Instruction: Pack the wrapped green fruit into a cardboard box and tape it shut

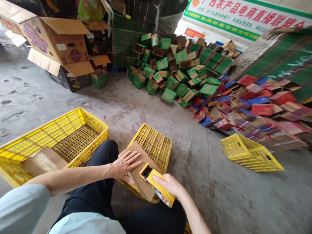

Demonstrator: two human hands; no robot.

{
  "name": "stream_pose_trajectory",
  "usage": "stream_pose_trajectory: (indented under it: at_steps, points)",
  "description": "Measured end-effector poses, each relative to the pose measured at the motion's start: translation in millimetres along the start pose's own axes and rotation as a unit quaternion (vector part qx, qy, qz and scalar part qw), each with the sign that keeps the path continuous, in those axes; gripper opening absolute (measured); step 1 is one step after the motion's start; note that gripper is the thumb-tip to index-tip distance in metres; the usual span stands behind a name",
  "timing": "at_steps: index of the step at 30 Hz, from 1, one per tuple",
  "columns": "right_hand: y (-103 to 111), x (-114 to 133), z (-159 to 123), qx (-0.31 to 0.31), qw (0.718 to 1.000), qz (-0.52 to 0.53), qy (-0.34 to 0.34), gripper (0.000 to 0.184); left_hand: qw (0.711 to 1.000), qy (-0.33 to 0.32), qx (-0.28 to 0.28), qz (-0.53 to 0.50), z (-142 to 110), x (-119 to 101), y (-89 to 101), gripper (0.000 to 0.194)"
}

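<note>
A flat brown cardboard piece, folded like a collapsed box, lies on an upturned yellow crate between my knees. Fingers spread, my left hand rests flat on its upper left part. In my right hand is a yellow tape dispenser, its head against the lower right part of the cardboard. A roll of tape shows partly under the grip. Whether any tape is stuck to the cardboard, I cannot tell.
To my left stands a yellow crate with a taped cardboard box inside. Another yellow crate lies tipped at right. Ahead are heaps of green boxes and red and blue boxes. Large open cartons are stacked at far left.
</note>
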State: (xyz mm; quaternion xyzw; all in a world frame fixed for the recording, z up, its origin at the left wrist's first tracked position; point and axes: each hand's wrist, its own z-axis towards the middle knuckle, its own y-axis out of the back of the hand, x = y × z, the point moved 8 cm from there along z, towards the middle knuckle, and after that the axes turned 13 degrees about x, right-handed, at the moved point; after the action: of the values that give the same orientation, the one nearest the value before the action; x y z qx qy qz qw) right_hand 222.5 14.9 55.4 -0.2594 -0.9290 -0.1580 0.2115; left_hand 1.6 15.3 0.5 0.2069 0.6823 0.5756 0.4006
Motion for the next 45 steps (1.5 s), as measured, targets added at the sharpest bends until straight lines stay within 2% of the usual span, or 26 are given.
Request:
stream_pose_trajectory:
  at_steps: [5,7,21,27,35,40,45]
  points:
    - [0,1,-3,-0.012,1.0,-0.003,-0.004,0.047,0.998,-0.054,0.017,-0.029,16,-25,-4.4,0.103]
    - [-1,1,-5,-0.013,1.0,0.0,0.0,0.046,0.997,-0.062,0.019,-0.032,19,-29,-3.8,0.103]
    - [-3,-4,-6,0.007,1.0,-0.003,0.017,0.043,0.995,-0.085,0.03,-0.048,17,-14,3.2,0.095]
    - [-2,-21,-15,0.023,1.0,0.008,0.007,0.048,0.995,-0.089,0.024,-0.043,18,-13,1.4,0.095]
    - [-2,-37,-13,-0.006,1.0,0.016,-0.023,0.05,0.995,-0.09,0.019,-0.035,17,-15,0.5,0.095]
    - [-3,-40,-9,0.0,1.0,0.012,-0.021,0.052,0.996,-0.07,0.023,-0.039,20,-30,-5.4,0.106]
    - [-3,-37,-13,-0.003,1.0,0.008,-0.017,0.051,0.991,-0.123,0.022,-0.052,24,-52,-5.4,0.107]
